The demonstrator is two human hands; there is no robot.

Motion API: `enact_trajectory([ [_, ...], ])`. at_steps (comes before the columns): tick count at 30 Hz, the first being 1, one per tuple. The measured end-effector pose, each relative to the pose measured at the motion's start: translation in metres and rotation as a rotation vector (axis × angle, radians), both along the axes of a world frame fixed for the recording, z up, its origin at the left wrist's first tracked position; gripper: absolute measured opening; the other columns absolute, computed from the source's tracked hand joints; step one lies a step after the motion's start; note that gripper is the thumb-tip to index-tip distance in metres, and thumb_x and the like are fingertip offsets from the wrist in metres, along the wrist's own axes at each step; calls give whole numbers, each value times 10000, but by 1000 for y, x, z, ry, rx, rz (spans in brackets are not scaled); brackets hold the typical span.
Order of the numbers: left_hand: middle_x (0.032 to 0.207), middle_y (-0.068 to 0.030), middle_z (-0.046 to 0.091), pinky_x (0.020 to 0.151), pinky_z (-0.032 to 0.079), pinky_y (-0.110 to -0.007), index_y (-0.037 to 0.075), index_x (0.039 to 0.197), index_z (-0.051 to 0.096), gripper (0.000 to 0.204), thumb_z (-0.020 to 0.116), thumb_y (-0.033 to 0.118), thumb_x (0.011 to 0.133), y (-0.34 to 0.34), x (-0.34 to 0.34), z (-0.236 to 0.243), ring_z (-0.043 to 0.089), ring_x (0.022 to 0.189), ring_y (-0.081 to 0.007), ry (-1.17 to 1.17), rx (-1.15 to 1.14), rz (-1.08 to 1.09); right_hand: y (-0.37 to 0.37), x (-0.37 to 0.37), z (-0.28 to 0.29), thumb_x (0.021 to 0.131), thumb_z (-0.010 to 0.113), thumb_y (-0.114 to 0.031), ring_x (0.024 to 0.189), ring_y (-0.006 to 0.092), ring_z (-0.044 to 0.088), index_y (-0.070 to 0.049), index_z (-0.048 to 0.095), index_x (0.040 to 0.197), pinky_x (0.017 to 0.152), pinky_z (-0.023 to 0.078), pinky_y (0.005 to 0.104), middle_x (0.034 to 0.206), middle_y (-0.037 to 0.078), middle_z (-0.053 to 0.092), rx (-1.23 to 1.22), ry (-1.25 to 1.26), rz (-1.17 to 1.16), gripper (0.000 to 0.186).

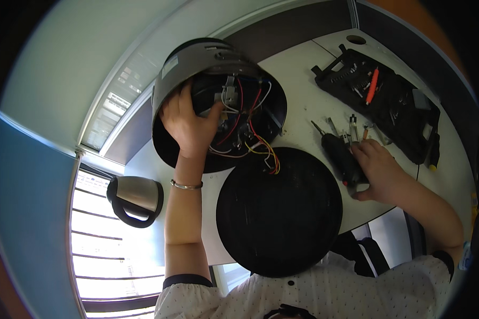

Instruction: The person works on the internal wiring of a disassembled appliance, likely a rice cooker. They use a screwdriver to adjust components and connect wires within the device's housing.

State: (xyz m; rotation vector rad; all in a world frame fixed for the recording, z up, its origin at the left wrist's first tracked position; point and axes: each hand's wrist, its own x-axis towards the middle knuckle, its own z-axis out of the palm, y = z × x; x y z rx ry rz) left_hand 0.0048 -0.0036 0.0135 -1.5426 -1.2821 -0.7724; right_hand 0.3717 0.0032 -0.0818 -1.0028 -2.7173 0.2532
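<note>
Head view, looking down on an appliance under disassembly. The round appliance housing (197,69), grey outside and black within, lies tipped on the white surface (303,101) at upper centre, its open underside turned toward the camera. Its black circular base plate (279,212) is already off and lies flat just below, joined to the housing only by the red, yellow and white wires (261,146) that run between them. Inside the opening a small grey component (230,91) and further wiring remain in place; whether any fasteners are left there cannot be told.

The left hand (189,119) is curled over the lower rim of the housing, fingers closed on the edge and steadying it. The right hand (380,173) rests on the surface to the right of the plate, loosely closed around the rear of a black powered screwdriver (343,159) that lies flat. Just beyond lie several loose driver bits (351,127), and farther right an open black tool case (388,101) holding an orange-handled tool (372,85). A steel kettle (135,199) stands well apart at left.

Judged stage: the casing is opened, and internal work and reassembly remain.
</note>
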Motion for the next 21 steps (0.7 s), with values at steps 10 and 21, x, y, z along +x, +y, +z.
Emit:
enact_trajectory([
  [10, 1084, -189, 618, 880, 456, -462, 27, 1148, 618, 690, 829, 243, 528, 2, -5, -2, 579, 987, -382, 6, -16, -37, -35, -26, 18, 686, 655, -86, 884, 305, 571, 117, 541, 1144, 787, 481, 377, 899, 169, 593, -52, 259, 107, 514],
  [21, 990, -164, 641, 804, 476, -449, 48, 1116, 637, 690, 848, 302, 510, 7, -11, -5, 600, 921, -367, 98, 36, -18, -43, -51, 2, 722, 649, -46, 865, 327, 590, 138, 533, 1125, 751, 506, 380, 865, 181, 592, -173, 369, 172, 458],
])
